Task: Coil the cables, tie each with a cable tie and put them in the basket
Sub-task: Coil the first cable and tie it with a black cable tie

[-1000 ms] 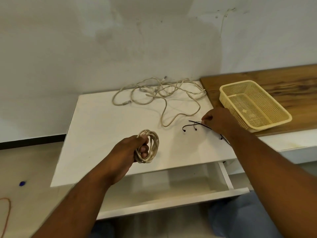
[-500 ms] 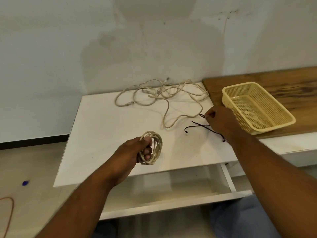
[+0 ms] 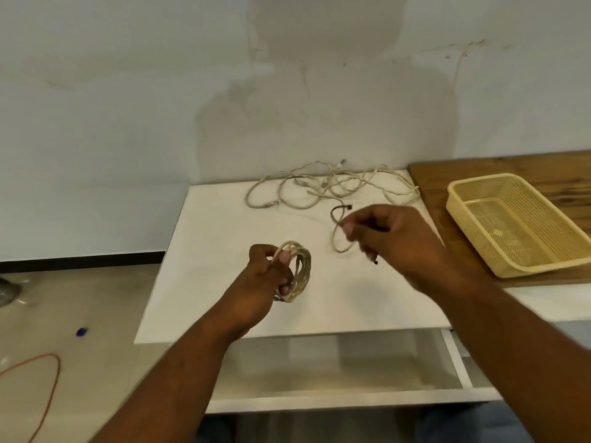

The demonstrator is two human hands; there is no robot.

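My left hand grips a coiled beige cable, held upright above the white table. My right hand pinches a thin black cable tie between thumb and fingers, lifted off the table; the tie curls up to the left of the fingertips. A second black tie end pokes out below the right hand. Loose beige cables lie tangled at the table's far edge. The yellow plastic basket sits on the wooden board to the right and holds no cables.
A white drawer stands pulled out below the table's front edge. The wooden board adjoins the table on the right. An orange cord and a small blue object lie on the floor at left.
My right hand has lifted a black cable tie off the table and moved left toward the coil. My left hand still holds the coil, slightly raised.
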